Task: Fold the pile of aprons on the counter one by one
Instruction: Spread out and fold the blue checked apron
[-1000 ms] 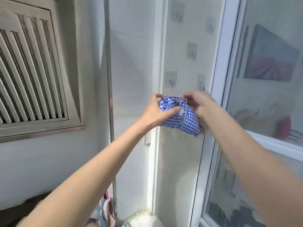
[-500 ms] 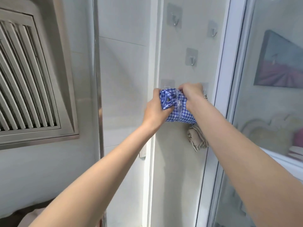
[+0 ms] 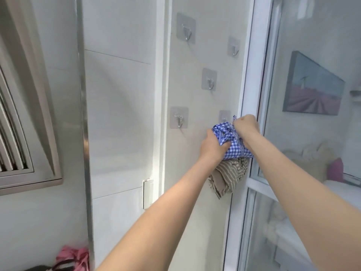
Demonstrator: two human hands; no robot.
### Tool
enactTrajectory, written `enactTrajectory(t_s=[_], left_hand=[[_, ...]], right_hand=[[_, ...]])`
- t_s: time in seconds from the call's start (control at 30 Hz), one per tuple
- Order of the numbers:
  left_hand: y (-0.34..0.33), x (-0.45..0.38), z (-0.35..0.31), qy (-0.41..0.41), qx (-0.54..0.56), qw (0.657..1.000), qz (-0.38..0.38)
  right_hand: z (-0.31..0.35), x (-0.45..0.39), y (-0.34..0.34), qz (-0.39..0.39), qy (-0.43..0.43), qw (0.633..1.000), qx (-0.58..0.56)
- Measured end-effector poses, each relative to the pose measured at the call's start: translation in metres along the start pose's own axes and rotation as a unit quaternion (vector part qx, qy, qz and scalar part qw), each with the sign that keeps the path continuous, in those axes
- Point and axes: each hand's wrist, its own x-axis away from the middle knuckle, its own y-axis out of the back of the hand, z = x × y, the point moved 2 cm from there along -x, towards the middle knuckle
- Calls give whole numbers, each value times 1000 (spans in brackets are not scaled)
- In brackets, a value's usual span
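Observation:
A folded blue-and-white checked apron (image 3: 235, 146) is held up against the white wall, right at the lower right adhesive hook (image 3: 224, 116). My left hand (image 3: 214, 147) grips the bundle from its left and underside. My right hand (image 3: 246, 124) pinches the apron's top strap close to that hook. Just below hangs a folded beige striped apron (image 3: 227, 178), partly covered by my left forearm. How it is attached is hidden.
Several more adhesive hooks (image 3: 186, 28) dot the wall panel. A glass sliding door frame (image 3: 252, 94) stands at the right. A range hood (image 3: 21, 114) juts out at the left. Pink fabric (image 3: 73, 255) lies at the bottom left. A wall switch (image 3: 147, 194) sits left of my forearm.
Both hands carried the checked apron a little right and up to the lower right hook. The view shifted, showing more of the beige striped apron below.

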Motion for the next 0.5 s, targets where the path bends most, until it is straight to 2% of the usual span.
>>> enactTrajectory(t_s=[0.17,0.3,0.4,0.5], left_hand=[[-2,-16,2,7,-11,1000,-6],[-6,-14,8,-5,3,1000,-14],[-9,-9,16,-9,22,999,-23],[-10,-7,22,-2,25,1000,-19]], right_hand=[[0,-11,-10,19,36,998,44],[0,-12,-13,46,98,990,85],[1,-14,-17,73,157,970,168],[7,-11,-23,102,161,937,292]])
